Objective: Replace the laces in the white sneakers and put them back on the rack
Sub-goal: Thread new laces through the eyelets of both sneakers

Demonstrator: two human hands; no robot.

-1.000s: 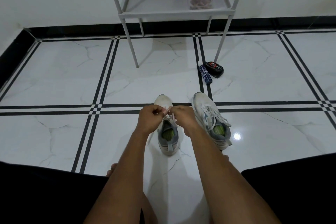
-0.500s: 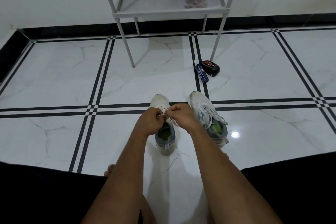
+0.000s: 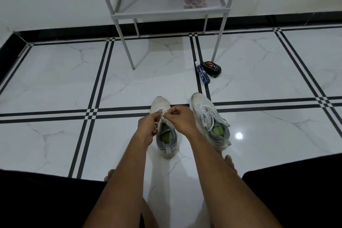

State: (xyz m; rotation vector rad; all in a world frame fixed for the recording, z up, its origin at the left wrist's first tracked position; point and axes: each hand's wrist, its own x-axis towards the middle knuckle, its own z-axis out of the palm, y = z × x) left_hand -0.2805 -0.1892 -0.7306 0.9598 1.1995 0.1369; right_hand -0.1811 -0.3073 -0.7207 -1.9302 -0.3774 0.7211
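White lace (image 3: 162,114) pinched in both your grips: left hand (image 3: 148,126) and right hand (image 3: 182,119) curled over the left sneaker (image 3: 164,135); its laced mate (image 3: 211,122) sits just right.

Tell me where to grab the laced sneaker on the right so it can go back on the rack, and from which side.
Take the right sneaker at its heel collar, coming from above and behind. It stands upright with its toe toward the rack, so the heel faces the person and the open mouth lets fingers hook inside while the thumb clamps the back. This probably also spares the tied laces.
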